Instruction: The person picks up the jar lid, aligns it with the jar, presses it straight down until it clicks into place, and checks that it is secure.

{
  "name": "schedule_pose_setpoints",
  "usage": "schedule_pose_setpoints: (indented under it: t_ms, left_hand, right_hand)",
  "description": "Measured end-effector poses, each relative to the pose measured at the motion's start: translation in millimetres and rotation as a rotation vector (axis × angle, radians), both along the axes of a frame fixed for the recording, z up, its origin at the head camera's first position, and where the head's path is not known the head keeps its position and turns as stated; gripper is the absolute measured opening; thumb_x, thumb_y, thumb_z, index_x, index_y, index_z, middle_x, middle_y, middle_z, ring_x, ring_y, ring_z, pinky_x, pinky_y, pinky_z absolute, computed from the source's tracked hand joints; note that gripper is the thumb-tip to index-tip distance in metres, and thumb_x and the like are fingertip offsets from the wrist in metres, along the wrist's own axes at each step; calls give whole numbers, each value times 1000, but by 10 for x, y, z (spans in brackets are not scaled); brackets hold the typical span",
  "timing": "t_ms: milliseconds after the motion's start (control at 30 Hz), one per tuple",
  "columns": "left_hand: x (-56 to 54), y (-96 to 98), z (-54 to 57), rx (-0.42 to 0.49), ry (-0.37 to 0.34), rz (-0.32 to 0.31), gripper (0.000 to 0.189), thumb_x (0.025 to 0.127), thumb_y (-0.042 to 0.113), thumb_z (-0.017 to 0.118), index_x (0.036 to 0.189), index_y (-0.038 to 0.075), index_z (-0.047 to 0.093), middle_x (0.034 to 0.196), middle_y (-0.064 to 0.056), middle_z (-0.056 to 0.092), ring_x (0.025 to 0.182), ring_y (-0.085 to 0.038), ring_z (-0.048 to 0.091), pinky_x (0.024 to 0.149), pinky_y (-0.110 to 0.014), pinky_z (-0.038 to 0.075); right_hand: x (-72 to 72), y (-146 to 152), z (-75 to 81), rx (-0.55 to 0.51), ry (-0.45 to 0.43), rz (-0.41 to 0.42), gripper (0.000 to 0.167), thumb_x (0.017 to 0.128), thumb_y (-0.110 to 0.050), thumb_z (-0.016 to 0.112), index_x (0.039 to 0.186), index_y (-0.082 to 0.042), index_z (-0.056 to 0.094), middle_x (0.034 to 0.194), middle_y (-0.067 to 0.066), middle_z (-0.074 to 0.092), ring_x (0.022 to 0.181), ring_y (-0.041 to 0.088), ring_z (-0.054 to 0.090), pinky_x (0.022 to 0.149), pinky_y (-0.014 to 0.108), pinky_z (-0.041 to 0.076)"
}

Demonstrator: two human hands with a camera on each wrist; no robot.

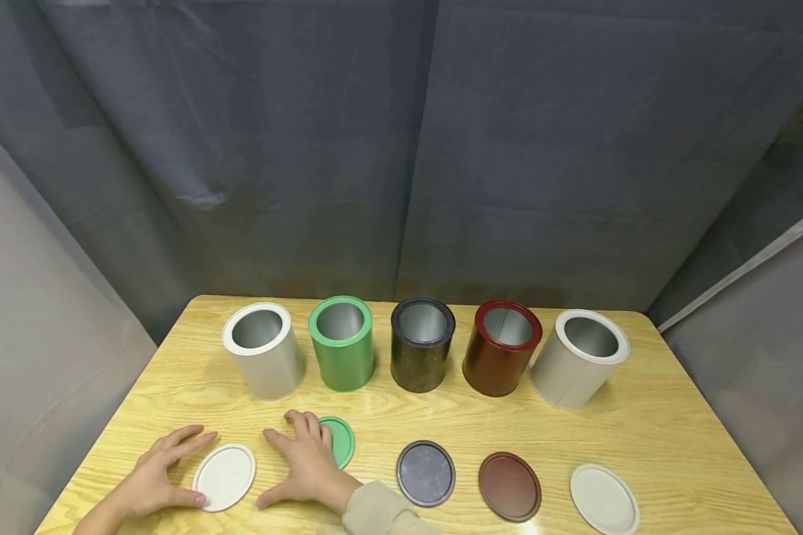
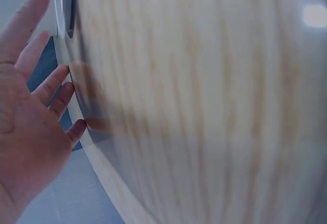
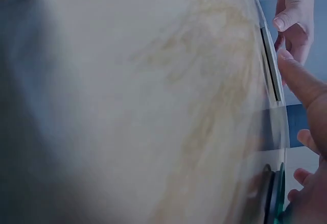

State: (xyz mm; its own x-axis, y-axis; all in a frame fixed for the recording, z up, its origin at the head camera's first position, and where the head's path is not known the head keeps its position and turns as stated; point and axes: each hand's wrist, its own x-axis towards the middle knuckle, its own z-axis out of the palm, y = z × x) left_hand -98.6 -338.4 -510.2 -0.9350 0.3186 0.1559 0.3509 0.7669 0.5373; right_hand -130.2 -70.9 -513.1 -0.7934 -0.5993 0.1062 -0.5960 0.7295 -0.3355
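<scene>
A white lid (image 1: pixel 224 478) lies flat on the table between the two hands. My left hand (image 1: pixel 163 475) spreads around its left side, thumb tip right at the near rim and fingers pointing toward the far rim. On the lid's other side is my right hand (image 1: pixel 304 462), thumb and fingers apart, its outer fingers overlapping a green lid (image 1: pixel 341 442) in the head view. The left wrist view shows the left hand (image 2: pixel 30 117) with fingers loosely extended. Part of the right hand (image 3: pixel 311 117) appears in the right wrist view, with nothing gripped.
Behind the lids stand open cans in a row: white (image 1: pixel 273 365), green (image 1: pixel 348 364), black (image 1: pixel 420 364), dark red (image 1: pixel 495 368) and off-white (image 1: pixel 569 375). To the right lie a black lid (image 1: pixel 425 473), a dark red lid (image 1: pixel 510 487) and an off-white lid (image 1: pixel 604 499). Grey curtains (image 1: pixel 294 148) surround the table.
</scene>
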Motion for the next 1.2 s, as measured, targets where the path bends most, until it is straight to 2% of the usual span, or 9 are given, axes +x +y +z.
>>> schedule_pose_setpoints:
  t_ms: [233,500,767,967,1200]
  left_hand:
    - [-22,32,-19,-27,-64,18,82,53,45,81,125,17,55,131,-23,37,114,-49,28,78,-65,20]
    - [-23,72,-20,-56,-66,23,75,51,46,82,118,19,62,131,-23,36,113,-48,28,78,-61,21]
    - [-6,83,-36,-77,-68,42,76,51,49,80,118,16,62,131,-23,36,115,-46,26,80,-60,20]
    - [8,73,-73,-90,-76,54,76,53,52,78,119,18,61,132,-22,34,116,-46,24,80,-61,19]
    - [16,108,-51,-106,-65,57,80,52,54,78,121,16,60,132,-23,34,115,-47,25,79,-61,19]
  right_hand:
    - [-10,-29,-4,50,-1,-33,91,54,-75,65,133,-33,46,135,5,31,123,23,23,88,42,25]
    - [-17,-41,14,76,-23,-37,85,53,-73,67,128,-35,52,134,3,33,121,22,25,88,45,25]
    - [-7,-96,11,111,-57,-17,81,55,-73,65,128,-41,50,134,0,34,122,22,25,90,48,24]
    - [0,-145,12,134,-46,-30,78,55,-74,64,126,-44,50,132,-2,35,120,20,26,88,44,26]
    - [-15,-163,1,138,-43,-37,76,57,-74,62,126,-44,50,131,-2,35,118,19,27,85,42,26]
